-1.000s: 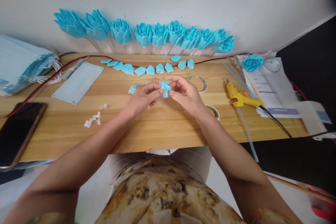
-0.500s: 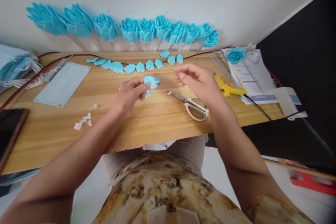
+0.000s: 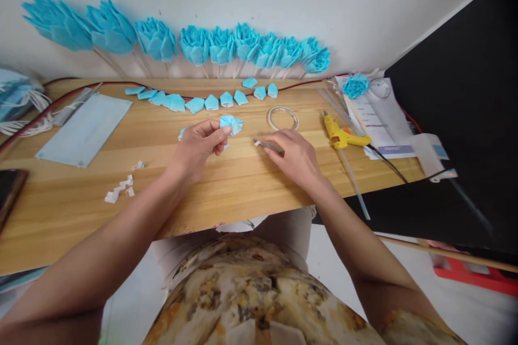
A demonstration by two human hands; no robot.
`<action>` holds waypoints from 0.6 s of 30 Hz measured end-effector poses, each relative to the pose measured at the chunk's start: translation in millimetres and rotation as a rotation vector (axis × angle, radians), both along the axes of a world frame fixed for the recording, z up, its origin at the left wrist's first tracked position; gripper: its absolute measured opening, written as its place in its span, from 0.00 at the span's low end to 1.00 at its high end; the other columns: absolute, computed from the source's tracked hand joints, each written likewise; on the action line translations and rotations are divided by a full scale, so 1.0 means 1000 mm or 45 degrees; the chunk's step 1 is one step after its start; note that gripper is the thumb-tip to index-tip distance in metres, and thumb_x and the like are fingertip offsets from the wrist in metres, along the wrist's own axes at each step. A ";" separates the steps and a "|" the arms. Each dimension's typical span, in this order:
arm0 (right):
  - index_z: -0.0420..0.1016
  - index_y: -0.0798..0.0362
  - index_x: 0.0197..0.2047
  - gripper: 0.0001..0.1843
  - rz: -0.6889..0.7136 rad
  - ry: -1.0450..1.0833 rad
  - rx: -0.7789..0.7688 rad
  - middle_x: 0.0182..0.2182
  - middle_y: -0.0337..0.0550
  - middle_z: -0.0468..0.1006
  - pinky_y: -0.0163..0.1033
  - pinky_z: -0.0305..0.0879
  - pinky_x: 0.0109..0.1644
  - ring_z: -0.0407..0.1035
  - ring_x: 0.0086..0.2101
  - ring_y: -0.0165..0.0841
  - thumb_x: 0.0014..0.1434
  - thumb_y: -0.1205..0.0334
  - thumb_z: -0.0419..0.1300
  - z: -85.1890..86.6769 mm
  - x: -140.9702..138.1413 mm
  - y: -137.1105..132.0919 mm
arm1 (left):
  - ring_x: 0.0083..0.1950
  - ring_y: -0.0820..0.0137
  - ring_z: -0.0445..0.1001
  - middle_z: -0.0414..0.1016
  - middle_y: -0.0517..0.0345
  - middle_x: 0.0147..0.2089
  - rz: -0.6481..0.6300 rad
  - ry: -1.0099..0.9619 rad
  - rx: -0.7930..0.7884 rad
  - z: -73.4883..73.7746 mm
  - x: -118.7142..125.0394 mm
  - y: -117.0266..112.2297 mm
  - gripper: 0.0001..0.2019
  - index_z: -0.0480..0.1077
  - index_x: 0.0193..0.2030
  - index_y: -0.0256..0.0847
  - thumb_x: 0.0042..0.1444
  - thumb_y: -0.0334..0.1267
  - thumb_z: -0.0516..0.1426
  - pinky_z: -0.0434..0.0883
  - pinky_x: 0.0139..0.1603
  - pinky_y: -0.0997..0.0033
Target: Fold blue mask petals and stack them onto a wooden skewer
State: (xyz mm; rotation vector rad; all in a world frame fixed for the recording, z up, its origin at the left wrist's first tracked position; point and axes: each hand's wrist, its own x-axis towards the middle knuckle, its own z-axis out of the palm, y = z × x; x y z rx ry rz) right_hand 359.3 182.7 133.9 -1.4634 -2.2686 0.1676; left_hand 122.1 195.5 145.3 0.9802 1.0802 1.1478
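My left hand (image 3: pixel 198 145) pinches a small folded blue flower piece (image 3: pixel 232 123) between thumb and fingers, just above the wooden table (image 3: pixel 243 183). My right hand (image 3: pixel 297 159) rests on the table to its right, fingers curled over a pair of scissors (image 3: pixel 264 144); only the blade tips show. A row of loose blue folded petals (image 3: pixel 210 101) lies behind both hands.
Finished blue flowers on sticks (image 3: pixel 218 46) lean on the wall. A flat face mask (image 3: pixel 83 129) and white scraps (image 3: pixel 119 191) lie left. A tape ring (image 3: pixel 282 117), yellow glue gun (image 3: pixel 343 136), papers (image 3: pixel 378 118) and one flower (image 3: pixel 355 85) lie right. A phone (image 3: pixel 8 188) sits at the left edge.
My right hand let go of the blue piece, swung right, then dropped onto the scissors. The left hand kept the piece. The view shifted right.
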 end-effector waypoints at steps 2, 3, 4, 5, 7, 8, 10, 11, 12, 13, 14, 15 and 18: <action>0.80 0.48 0.50 0.11 0.015 -0.113 0.081 0.47 0.47 0.83 0.44 0.67 0.49 0.73 0.49 0.42 0.65 0.64 0.61 -0.002 -0.006 0.000 | 0.24 0.78 0.64 0.70 0.63 0.23 -0.006 0.003 0.000 0.000 0.000 0.000 0.12 0.72 0.26 0.38 0.50 0.40 0.69 0.62 0.26 0.76; 0.80 0.49 0.50 0.11 0.021 -0.157 0.115 0.46 0.47 0.83 0.44 0.67 0.47 0.72 0.48 0.43 0.65 0.64 0.61 -0.003 -0.009 0.001 | 0.24 0.78 0.64 0.70 0.63 0.23 -0.008 0.003 0.003 0.000 0.000 0.000 0.12 0.73 0.26 0.38 0.50 0.41 0.69 0.62 0.26 0.76; 0.80 0.49 0.48 0.10 0.025 -0.190 0.149 0.45 0.47 0.83 0.44 0.67 0.46 0.72 0.48 0.43 0.65 0.64 0.61 -0.005 -0.011 0.001 | 0.24 0.78 0.64 0.70 0.63 0.23 -0.010 0.002 0.006 0.000 0.000 0.000 0.12 0.73 0.26 0.38 0.50 0.41 0.69 0.62 0.25 0.76; 0.80 0.50 0.46 0.09 0.028 -0.214 0.179 0.44 0.48 0.83 0.44 0.66 0.44 0.72 0.47 0.43 0.65 0.65 0.60 -0.008 -0.013 0.002 | 0.24 0.78 0.64 0.70 0.63 0.24 -0.010 0.001 0.011 0.000 0.000 0.000 0.12 0.73 0.26 0.38 0.50 0.41 0.69 0.62 0.26 0.76; 0.80 0.51 0.41 0.08 0.023 -0.223 0.217 0.40 0.47 0.83 0.44 0.65 0.42 0.73 0.44 0.42 0.66 0.67 0.58 -0.012 -0.016 0.004 | 0.25 0.78 0.64 0.70 0.62 0.24 -0.010 -0.001 0.021 0.000 -0.001 0.000 0.12 0.73 0.27 0.38 0.50 0.42 0.69 0.62 0.26 0.76; 0.80 0.51 0.39 0.09 0.012 -0.204 0.222 0.39 0.47 0.83 0.43 0.65 0.41 0.73 0.43 0.41 0.66 0.67 0.58 -0.014 -0.017 0.006 | 0.25 0.78 0.65 0.70 0.62 0.24 -0.014 -0.003 0.029 -0.001 -0.001 0.000 0.12 0.73 0.27 0.38 0.50 0.42 0.69 0.62 0.26 0.76; 0.79 0.51 0.38 0.09 -0.014 -0.104 0.196 0.37 0.46 0.83 0.43 0.64 0.41 0.73 0.41 0.40 0.65 0.68 0.57 -0.017 -0.018 0.008 | 0.25 0.78 0.64 0.70 0.62 0.24 -0.023 -0.012 0.047 -0.001 -0.001 -0.001 0.13 0.73 0.27 0.39 0.51 0.43 0.69 0.63 0.27 0.76; 0.79 0.51 0.38 0.08 -0.035 -0.025 0.167 0.36 0.46 0.83 0.42 0.64 0.42 0.74 0.40 0.39 0.64 0.68 0.58 -0.018 -0.017 0.009 | 0.25 0.78 0.64 0.70 0.62 0.24 -0.026 -0.017 0.055 -0.002 -0.001 -0.001 0.13 0.73 0.28 0.39 0.51 0.44 0.69 0.63 0.27 0.76; 0.79 0.51 0.38 0.07 -0.060 0.062 0.128 0.35 0.45 0.83 0.42 0.64 0.42 0.74 0.39 0.38 0.64 0.68 0.59 -0.019 -0.016 0.010 | 0.25 0.78 0.64 0.70 0.62 0.24 -0.027 -0.021 0.059 -0.002 -0.001 -0.001 0.14 0.72 0.27 0.39 0.51 0.44 0.69 0.63 0.27 0.76; 0.79 0.51 0.37 0.06 -0.084 0.145 0.080 0.34 0.44 0.83 0.41 0.64 0.42 0.74 0.38 0.38 0.63 0.67 0.60 -0.020 -0.015 0.012 | 0.25 0.78 0.64 0.70 0.62 0.24 -0.029 -0.022 0.061 -0.002 -0.001 -0.001 0.14 0.72 0.27 0.39 0.52 0.45 0.69 0.63 0.27 0.76; 0.79 0.51 0.37 0.05 -0.106 0.218 0.030 0.33 0.43 0.83 0.41 0.64 0.41 0.74 0.37 0.37 0.62 0.65 0.61 -0.021 -0.014 0.013 | 0.25 0.78 0.64 0.70 0.62 0.24 -0.031 -0.023 0.060 -0.003 0.000 -0.001 0.15 0.72 0.27 0.39 0.52 0.46 0.69 0.63 0.27 0.76; 0.78 0.51 0.36 0.05 -0.128 0.278 -0.021 0.33 0.43 0.82 0.41 0.64 0.40 0.74 0.35 0.36 0.62 0.64 0.61 -0.022 -0.013 0.015 | 0.25 0.78 0.64 0.70 0.62 0.25 -0.034 -0.026 0.059 -0.003 0.000 -0.001 0.16 0.72 0.27 0.38 0.52 0.46 0.69 0.63 0.27 0.76; 0.78 0.50 0.34 0.06 -0.174 0.450 -0.153 0.31 0.41 0.82 0.40 0.64 0.39 0.73 0.32 0.34 0.62 0.59 0.61 -0.025 -0.011 0.018 | 0.25 0.78 0.65 0.70 0.61 0.25 -0.048 -0.034 0.054 -0.004 0.000 0.000 0.17 0.72 0.27 0.38 0.52 0.48 0.69 0.63 0.26 0.76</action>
